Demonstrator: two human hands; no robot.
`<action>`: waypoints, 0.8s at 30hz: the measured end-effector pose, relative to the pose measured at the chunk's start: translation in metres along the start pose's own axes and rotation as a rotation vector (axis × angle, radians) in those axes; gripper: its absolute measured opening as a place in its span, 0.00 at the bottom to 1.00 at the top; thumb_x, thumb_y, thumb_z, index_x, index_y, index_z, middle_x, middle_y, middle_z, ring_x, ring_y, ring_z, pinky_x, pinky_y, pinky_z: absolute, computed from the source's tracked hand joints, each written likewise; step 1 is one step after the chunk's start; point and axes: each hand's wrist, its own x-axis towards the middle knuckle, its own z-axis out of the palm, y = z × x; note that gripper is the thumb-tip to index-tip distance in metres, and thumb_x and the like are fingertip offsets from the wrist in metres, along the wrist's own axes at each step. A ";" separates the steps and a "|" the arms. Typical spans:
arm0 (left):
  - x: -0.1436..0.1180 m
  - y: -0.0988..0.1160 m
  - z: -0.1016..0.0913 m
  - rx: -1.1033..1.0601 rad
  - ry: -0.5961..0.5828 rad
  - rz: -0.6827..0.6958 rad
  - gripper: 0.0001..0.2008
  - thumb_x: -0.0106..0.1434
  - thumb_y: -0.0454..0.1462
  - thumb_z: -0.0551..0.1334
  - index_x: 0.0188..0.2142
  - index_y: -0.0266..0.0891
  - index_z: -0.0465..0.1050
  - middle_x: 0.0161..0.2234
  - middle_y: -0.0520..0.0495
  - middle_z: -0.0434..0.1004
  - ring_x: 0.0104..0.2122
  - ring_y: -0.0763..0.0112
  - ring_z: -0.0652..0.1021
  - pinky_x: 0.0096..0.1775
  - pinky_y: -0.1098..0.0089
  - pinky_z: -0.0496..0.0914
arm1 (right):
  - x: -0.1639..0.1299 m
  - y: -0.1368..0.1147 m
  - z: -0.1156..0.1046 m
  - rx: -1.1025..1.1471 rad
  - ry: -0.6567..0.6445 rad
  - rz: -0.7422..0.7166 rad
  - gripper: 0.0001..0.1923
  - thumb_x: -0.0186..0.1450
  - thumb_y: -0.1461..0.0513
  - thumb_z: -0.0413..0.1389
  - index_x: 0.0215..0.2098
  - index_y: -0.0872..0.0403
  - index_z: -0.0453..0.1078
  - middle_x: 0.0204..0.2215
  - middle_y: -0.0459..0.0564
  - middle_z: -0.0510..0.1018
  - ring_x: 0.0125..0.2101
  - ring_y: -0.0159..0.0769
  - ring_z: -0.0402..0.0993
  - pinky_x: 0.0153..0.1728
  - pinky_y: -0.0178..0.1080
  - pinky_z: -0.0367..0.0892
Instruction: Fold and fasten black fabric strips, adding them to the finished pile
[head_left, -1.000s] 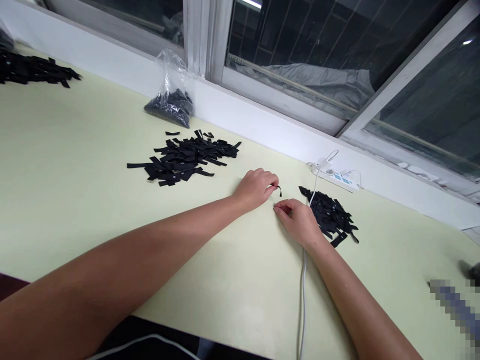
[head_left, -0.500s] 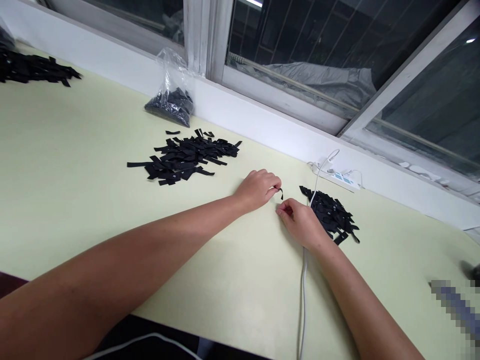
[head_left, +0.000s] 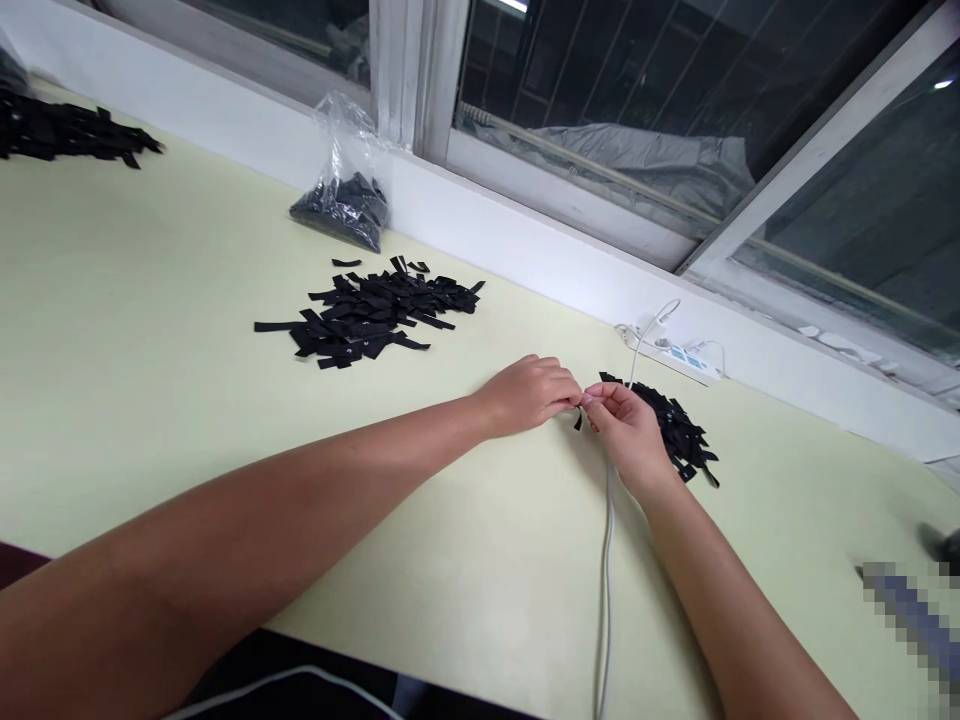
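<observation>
Above the table, my left hand (head_left: 534, 392) is closed in a pinch on a short black fabric strip (head_left: 578, 420), whose loose end hangs below the fingertips. Meeting it from the right, my right hand (head_left: 624, 420) has thumb and forefinger pressed together right at the left fingertips; what lies between them is too small to make out. Behind the right hand, partly hidden by it, is a pile of black strips (head_left: 679, 430). A larger pile of similar strips (head_left: 375, 310), some with small white marks, lies left of and beyond my left hand.
A clear plastic bag (head_left: 345, 210) of black pieces leans at the back wall. Further strips (head_left: 71, 135) lie far left. A white power strip (head_left: 675, 355) sits by the wall, and its white cable (head_left: 609, 560) runs under my right wrist to the table's front edge.
My left hand has moved right and slightly down with the strip. The right hand has shifted right and up a little; the fingertips, apart before, now meet.
</observation>
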 end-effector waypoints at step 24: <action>0.000 0.002 -0.002 0.009 0.015 0.023 0.08 0.71 0.36 0.55 0.43 0.40 0.73 0.42 0.46 0.79 0.43 0.66 0.74 0.45 0.65 0.64 | -0.002 -0.003 -0.004 0.141 -0.103 0.147 0.11 0.54 0.56 0.64 0.33 0.52 0.73 0.26 0.42 0.69 0.25 0.27 0.59 0.29 0.35 0.56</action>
